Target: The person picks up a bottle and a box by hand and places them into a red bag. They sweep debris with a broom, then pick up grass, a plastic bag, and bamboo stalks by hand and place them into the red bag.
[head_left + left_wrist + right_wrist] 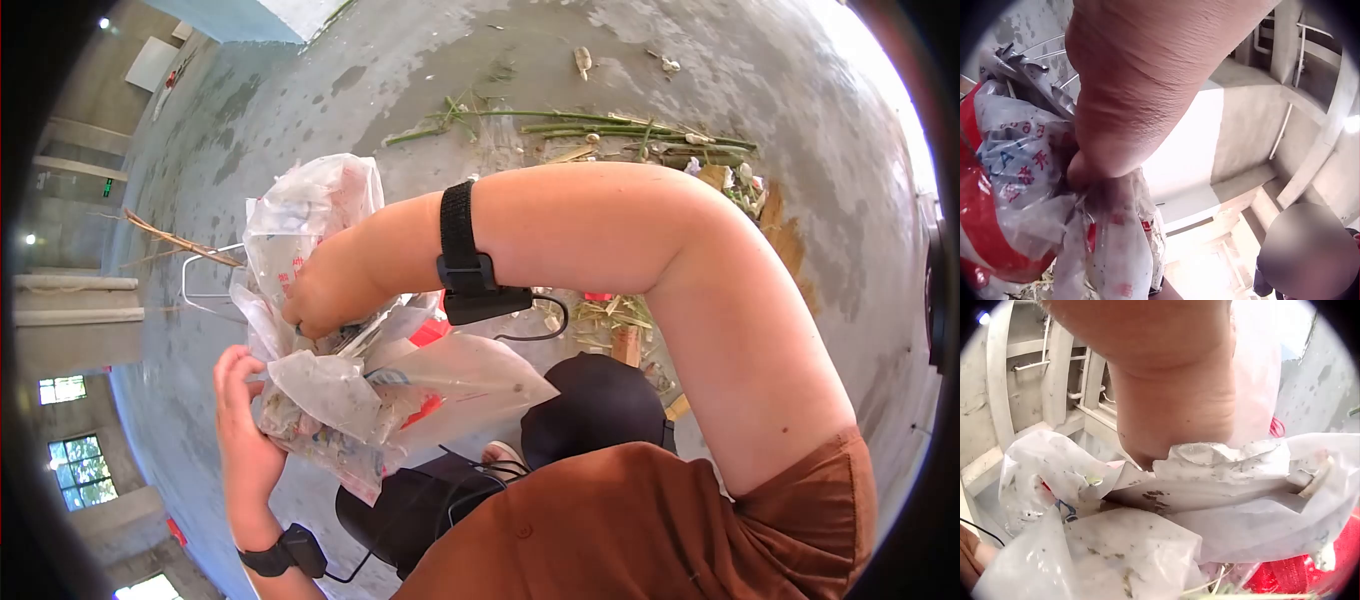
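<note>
A bulging translucent plastic bag [325,200] with red print stands in front of the person, crumpled white plastic and scraps in its mouth. My left hand [245,430] grips its near left side with curled fingers. In the left wrist view, the left hand [1129,94] has a digit pressed against the printed plastic [1022,150]. My right hand [325,290] reaches over the top, fingers curled down into the plastic. The right wrist view shows the right hand [1172,400] going down behind a dirt-specked white sheet [1229,465], which hides its fingertips.
A wire frame [190,280] and dry sticks [180,238] are beyond the bag at the left. Long green stalks [620,130] and plant scraps lie on the stained concrete floor [420,70]. The person's dark-clad knee [595,405] is near the bag.
</note>
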`<state>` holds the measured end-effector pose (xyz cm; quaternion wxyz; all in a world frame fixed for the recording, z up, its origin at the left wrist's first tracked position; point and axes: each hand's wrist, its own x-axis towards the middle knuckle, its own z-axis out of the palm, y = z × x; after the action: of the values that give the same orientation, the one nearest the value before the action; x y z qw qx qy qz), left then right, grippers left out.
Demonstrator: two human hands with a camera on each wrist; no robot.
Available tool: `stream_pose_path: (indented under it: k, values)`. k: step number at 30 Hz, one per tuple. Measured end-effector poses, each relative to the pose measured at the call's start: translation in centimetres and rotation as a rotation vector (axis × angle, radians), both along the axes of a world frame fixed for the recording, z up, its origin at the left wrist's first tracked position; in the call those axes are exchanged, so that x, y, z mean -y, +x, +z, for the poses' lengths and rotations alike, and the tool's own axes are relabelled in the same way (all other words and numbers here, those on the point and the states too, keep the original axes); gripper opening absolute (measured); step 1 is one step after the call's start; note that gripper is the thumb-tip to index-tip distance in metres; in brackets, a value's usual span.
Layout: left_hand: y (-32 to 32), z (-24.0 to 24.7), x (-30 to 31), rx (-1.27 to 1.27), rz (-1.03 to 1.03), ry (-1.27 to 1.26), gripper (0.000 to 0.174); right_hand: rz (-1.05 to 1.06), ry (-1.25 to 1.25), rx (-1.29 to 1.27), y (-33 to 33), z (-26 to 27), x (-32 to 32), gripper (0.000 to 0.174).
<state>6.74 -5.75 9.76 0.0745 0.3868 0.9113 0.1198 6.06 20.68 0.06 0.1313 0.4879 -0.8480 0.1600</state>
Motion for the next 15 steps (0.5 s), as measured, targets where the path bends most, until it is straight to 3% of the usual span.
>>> stream_pose_path:
  k: [2,3,5,8,10,11,13,14,15]
  values:
    - [-0.6,-0.1,0.6,-0.022,-0.080,0.141,0.086,0.010,0.018,0.075,0.3,0.4,1.1,0.020]
    - [-0.7,0.3,0.9,-0.026,-0.074,0.138,0.086,0.027,-0.005,0.109,0.5,0.5,1.4,0.022]
    - [-0.5,1.9,-0.5,0.032,-0.126,-0.025,0.113,0.040,-0.030,0.146,1.5,1.4,2.0,0.024]
    - [-1.5,2.9,-1.1,0.156,-0.230,-0.182,0.114,-0.013,0.024,0.379,2.5,2.7,2.3,0.027]
    - [-1.5,2.9,-2.0,0.188,-0.298,-0.188,0.117,0.130,0.206,0.068,1.7,2.1,2.2,0.027]
    - [-1.5,2.9,-2.2,0.218,-0.358,-0.188,0.119,0.120,0.199,0.075,1.3,1.8,2.2,0.027]
    - [-1.6,2.7,-2.2,0.294,-0.332,-0.174,0.120,0.203,0.011,-0.519,0.6,1.2,1.7,0.030]
    - [-1.5,2.5,-2.1,0.362,-0.291,-0.153,0.122,0.194,0.011,-0.517,1.3,1.5,1.4,0.030]
    - [-1.4,2.2,-2.1,0.363,-0.298,-0.158,0.122,-0.082,-0.046,-0.105,2.5,1.9,1.4,0.028]
